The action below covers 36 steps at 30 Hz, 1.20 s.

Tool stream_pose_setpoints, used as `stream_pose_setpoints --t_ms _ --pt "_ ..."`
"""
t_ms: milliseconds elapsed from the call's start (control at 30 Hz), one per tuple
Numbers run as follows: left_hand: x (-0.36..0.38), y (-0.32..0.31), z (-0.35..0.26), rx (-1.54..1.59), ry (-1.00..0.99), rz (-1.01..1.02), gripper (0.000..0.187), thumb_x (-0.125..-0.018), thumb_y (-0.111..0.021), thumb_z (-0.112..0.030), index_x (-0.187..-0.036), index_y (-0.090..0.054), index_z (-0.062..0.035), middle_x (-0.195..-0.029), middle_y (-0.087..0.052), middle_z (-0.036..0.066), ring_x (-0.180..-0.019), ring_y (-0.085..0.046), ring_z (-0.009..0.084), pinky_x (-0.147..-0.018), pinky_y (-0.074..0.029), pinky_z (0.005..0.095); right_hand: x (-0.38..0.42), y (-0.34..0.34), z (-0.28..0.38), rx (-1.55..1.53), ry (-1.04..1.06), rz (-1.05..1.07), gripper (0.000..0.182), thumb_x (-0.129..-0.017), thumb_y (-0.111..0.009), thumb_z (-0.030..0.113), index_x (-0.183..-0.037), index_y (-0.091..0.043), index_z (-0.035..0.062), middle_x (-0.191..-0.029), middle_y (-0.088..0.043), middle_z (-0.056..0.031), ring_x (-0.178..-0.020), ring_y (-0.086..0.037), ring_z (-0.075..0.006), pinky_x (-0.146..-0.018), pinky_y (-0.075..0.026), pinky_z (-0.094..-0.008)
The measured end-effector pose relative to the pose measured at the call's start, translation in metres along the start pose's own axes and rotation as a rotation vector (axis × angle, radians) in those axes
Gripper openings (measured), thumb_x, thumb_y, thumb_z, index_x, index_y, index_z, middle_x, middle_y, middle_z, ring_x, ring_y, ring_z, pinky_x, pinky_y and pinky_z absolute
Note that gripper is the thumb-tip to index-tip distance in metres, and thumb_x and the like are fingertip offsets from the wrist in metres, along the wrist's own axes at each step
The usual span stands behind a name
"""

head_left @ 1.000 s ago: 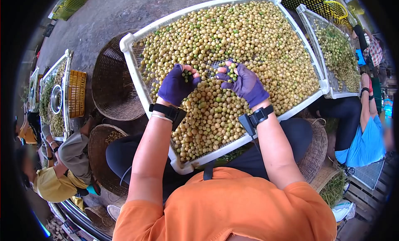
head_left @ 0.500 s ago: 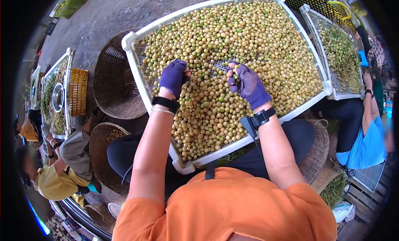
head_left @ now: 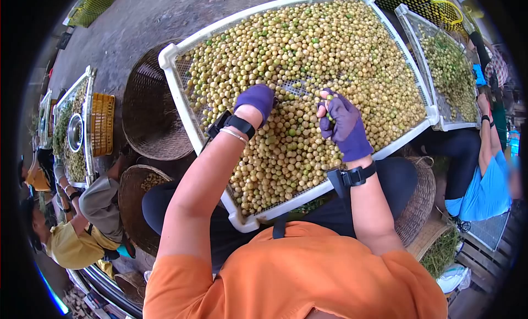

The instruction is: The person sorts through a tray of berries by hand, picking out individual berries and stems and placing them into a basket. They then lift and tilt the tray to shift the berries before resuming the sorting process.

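Small round yellow-green fruits [head_left: 291, 159] cover a white mesh tray [head_left: 181, 99] in front of me. My left hand [head_left: 256, 102], in a purple glove with bare fingertips, is down at the fruits near the tray's middle; its fingers are hidden behind the back of the hand. To its right, my right hand [head_left: 342, 124], gloved the same way, is held above the fruits with its fingers curled around a small green fruit [head_left: 329, 97]. Between and just beyond the hands, a patch of bare mesh [head_left: 294, 87] shows.
Woven baskets [head_left: 159, 110] stand left of the tray and beside my legs. Another fruit tray [head_left: 404, 17] lies at the right, near a person in blue [head_left: 484, 187]. At the left, a person in yellow [head_left: 77, 245] sits near a tray and an orange crate [head_left: 103, 124].
My left hand has moved right and turned over the fruits, hiding its fingers. My right hand has shifted slightly right and down.
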<state>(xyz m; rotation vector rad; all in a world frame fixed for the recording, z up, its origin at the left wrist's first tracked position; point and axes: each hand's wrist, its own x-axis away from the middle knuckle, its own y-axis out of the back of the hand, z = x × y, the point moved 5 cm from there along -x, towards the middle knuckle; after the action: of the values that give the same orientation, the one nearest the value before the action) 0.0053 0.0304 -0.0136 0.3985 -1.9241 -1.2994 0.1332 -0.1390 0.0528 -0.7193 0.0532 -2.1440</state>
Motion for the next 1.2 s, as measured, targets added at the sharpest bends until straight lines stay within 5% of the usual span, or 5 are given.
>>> stream_pose_setpoints --t_ms 367,567,667,900,1200 --pt "-0.007 -0.007 0.001 0.03 -0.09 0.085 0.026 -0.087 -0.055 -0.026 -0.095 -0.069 -0.0056 -0.097 -0.068 0.017 -0.091 -0.066 0.0307 -0.079 -0.053 0.0385 -0.048 0.015 0.026 0.009 0.165 -0.103 0.028 -0.092 -0.057 0.026 -0.109 -0.06 0.0039 -0.077 -0.059 -0.0042 -0.058 -0.054 -0.0118 -0.044 -0.044 -0.0243" --pt "0.002 0.003 0.026 0.531 -0.027 -0.058 0.032 -0.085 -0.057 -0.037 -0.093 -0.07 -0.0088 -0.091 -0.069 0.014 -0.086 -0.065 0.0333 -0.081 -0.05 0.0407 -0.079 0.0 0.024 0.492 0.196 -0.044 0.029 -0.089 -0.062 0.023 -0.11 -0.065 0.0025 -0.074 -0.061 -0.0028 -0.062 -0.056 -0.0104 -0.05 -0.046 -0.0244" --pt "-0.003 -0.003 0.005 0.178 -0.096 0.049 0.03 -0.085 -0.056 -0.034 -0.097 -0.07 -0.0103 -0.098 -0.068 0.014 -0.091 -0.064 0.0351 -0.084 -0.05 0.0416 -0.088 -0.015 0.003 0.79 0.344 0.042 0.027 -0.086 -0.065 0.024 -0.104 -0.067 0.0042 -0.082 -0.067 -0.0092 -0.073 -0.063 -0.0197 -0.069 -0.052 -0.0326" --pt "-0.002 -0.012 0.001 0.037 -0.049 -0.007 0.031 -0.088 -0.053 -0.031 -0.098 -0.069 -0.0062 -0.102 -0.066 0.016 -0.095 -0.064 0.0332 -0.082 -0.051 0.0428 -0.085 -0.066 -0.036 1.667 0.634 0.272 0.015 -0.086 -0.055 0.017 -0.091 -0.065 0.0083 -0.092 -0.067 -0.0147 -0.085 -0.065 -0.0328 -0.073 -0.051 -0.0443" --pt "0.017 -0.008 0.002 0.005 0.022 0.018 0.023 -0.087 -0.052 -0.018 -0.099 -0.068 -0.0064 -0.106 -0.066 0.016 -0.097 -0.065 0.0331 -0.08 -0.053 0.0417 -0.076 -0.046 -0.029 1.424 0.533 0.154 0.026 -0.085 -0.06 0.033 -0.088 -0.068 0.0086 -0.086 -0.067 -0.0162 -0.082 -0.065 -0.0342 -0.074 -0.05 -0.0451"
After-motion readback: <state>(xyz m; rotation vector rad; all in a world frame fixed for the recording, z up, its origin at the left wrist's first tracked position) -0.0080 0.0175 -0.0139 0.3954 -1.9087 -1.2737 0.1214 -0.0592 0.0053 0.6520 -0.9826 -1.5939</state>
